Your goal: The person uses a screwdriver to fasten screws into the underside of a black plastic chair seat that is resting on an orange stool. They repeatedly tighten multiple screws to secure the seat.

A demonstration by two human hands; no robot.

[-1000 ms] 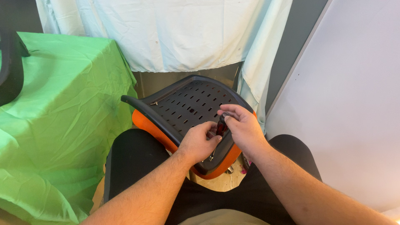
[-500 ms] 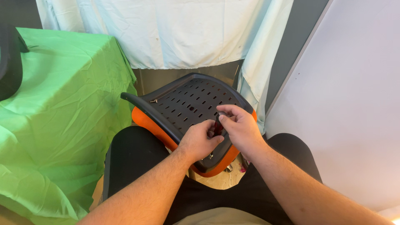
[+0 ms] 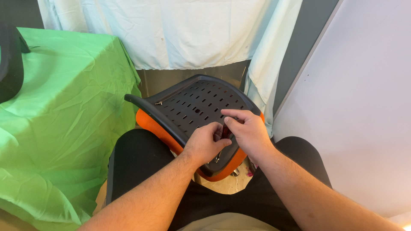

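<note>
We rest the stiff, hard black chair seat [image 3: 188, 107] on our lap, our left hand [image 3: 205, 145] and right hand [image 3: 248, 132] both pinching a small dark red part [image 3: 225, 131] at its 5 o'clock edge.

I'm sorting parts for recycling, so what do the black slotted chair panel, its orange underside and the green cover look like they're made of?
Black slotted chair panel: likely moulded plastic, matte, with crisp punched slots. Orange underside: looks like padded fabric, though unclear. Green cover: thin woven cloth, creased and draping. Left hand and right hand rest on the panel.
</note>
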